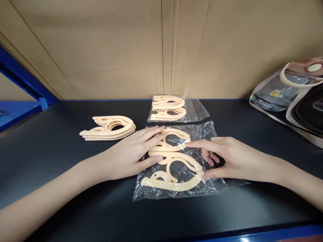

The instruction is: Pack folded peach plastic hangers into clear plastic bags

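Note:
Two stacks of beige folding clothes hangers [186, 185] lie side by side inside a clear plastic bag [210, 134] in the middle of the table. My left hand [131, 153] rests flat on the bag's left side, fingers stretched over the hangers. From the right, my right hand [224, 158] presses the bag. Its index fingertip meets the rounded end of the far hangers and its thumb tip the end of the near ones, with a gap between finger and thumb. Beyond my left hand sits a loose stack of folded hangers [111, 129], outside any bag.
Behind the worked bag lies another clear bag [196, 109] holding two stacks of hangers. A clear bottle [272, 95] with a strap and a black item [310, 107] occupy the right side. Cardboard [113, 50] walls the back of the black table [126, 215]; a blue frame [25, 74] stands left.

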### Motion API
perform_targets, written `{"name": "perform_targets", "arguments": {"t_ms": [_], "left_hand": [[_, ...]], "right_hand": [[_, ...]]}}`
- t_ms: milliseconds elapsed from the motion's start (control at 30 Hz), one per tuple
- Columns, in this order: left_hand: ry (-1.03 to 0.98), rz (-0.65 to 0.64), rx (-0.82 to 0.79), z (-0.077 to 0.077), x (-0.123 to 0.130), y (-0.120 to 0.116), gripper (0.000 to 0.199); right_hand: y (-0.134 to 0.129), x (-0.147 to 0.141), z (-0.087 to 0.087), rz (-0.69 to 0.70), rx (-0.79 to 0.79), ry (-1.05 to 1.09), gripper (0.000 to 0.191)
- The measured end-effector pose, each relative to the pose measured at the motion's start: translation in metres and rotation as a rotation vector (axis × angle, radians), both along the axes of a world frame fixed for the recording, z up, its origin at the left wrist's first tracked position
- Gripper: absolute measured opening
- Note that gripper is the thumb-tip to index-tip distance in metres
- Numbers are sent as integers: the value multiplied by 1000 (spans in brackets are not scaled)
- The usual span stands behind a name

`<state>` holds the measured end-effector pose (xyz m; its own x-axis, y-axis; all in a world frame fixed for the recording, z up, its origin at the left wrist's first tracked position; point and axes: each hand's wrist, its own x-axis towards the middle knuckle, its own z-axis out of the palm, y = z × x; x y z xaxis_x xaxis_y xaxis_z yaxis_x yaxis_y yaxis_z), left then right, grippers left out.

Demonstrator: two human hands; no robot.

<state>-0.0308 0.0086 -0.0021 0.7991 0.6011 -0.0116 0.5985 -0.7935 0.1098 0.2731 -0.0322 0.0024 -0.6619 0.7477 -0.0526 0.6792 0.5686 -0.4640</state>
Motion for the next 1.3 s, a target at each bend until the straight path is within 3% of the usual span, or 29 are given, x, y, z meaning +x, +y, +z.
{"name": "perform_targets", "arguments": {"t_ms": [633,1100,1300], "left_hand": [[-16,5,-17,3,2,-1,63],[-18,3,-26,2,1,-2,64],[-23,34,-3,9,1,0,67]], "right_hand": [[-6,-7,-3,-34,238,-54,65],[-4,-4,-5,-30,256,-78,60],[-3,1,0,-23,352,-80,55]]}}
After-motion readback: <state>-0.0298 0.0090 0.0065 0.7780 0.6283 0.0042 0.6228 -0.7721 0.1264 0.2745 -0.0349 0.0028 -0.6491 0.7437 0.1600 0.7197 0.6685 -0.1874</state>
